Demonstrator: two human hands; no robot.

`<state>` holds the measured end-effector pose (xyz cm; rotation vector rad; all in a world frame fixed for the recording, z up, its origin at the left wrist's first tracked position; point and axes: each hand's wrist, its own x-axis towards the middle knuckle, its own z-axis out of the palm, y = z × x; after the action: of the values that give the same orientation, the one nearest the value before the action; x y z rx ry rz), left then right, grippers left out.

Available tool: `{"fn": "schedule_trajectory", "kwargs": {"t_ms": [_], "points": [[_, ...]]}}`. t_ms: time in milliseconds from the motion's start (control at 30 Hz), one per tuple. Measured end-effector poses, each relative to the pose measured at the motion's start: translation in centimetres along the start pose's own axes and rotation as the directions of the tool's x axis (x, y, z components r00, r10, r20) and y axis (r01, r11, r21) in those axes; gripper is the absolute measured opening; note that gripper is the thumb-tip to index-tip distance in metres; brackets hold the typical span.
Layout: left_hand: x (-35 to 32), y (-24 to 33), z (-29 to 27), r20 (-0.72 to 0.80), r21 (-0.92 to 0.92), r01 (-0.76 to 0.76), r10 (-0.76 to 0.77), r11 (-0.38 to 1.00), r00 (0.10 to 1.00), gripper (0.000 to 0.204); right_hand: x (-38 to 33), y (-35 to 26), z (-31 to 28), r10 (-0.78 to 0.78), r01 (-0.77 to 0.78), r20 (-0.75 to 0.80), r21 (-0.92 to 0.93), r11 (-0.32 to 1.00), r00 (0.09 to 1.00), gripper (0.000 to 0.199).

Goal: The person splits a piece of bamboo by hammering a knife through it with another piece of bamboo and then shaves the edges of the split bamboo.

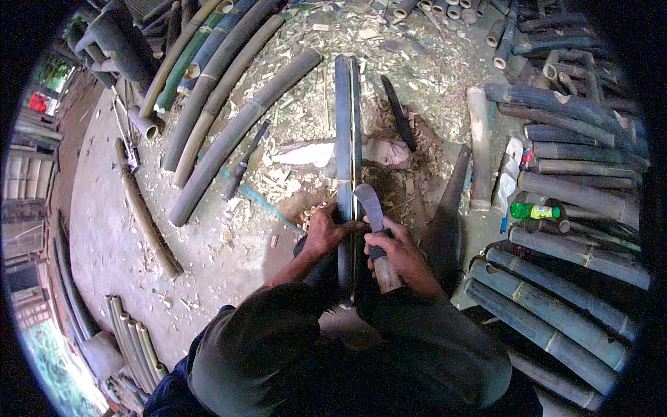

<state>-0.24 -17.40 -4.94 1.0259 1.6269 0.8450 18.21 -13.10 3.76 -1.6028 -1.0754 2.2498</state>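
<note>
A long dark bamboo pole (344,125) runs away from my body, with a pale split line along its right side. Its middle lies over a short, rough log (390,153) set crosswise. My left hand (323,234) is closed at the pole's left side, thumb stretched across its top; the undersides of the fingers are hidden. In my right hand (401,254), just right of the pole, is a billhook knife (370,203). Its broad curved blade points forward and slightly left, beside the pole, and its wooden handle sticks out below my fist.
Pale wood chips (306,90) cover the ground ahead. Several bamboo poles (243,125) lie at the left, with a tool (240,170) beside them. A dark blade-like piece (398,115) lies beyond the log. More bamboo (556,295) and a green bottle (533,211) are at the right.
</note>
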Motion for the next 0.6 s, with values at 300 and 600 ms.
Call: {"fn": "schedule_trajectory", "kwargs": {"t_ms": [300,600], "points": [[0.3,-0.3,-0.2,0.001,0.094,-0.044,0.044,0.995,0.999,0.049,2.6,-2.7,-0.1,-0.030,0.035,0.047,-0.112,0.993,0.998,0.040],[-0.6,-0.9,0.0,-0.109,0.075,-0.019,0.027,0.997,0.994,0.050,1.3,-1.8,-0.4,-0.123,0.126,0.045,-0.050,0.991,0.991,0.032]]}}
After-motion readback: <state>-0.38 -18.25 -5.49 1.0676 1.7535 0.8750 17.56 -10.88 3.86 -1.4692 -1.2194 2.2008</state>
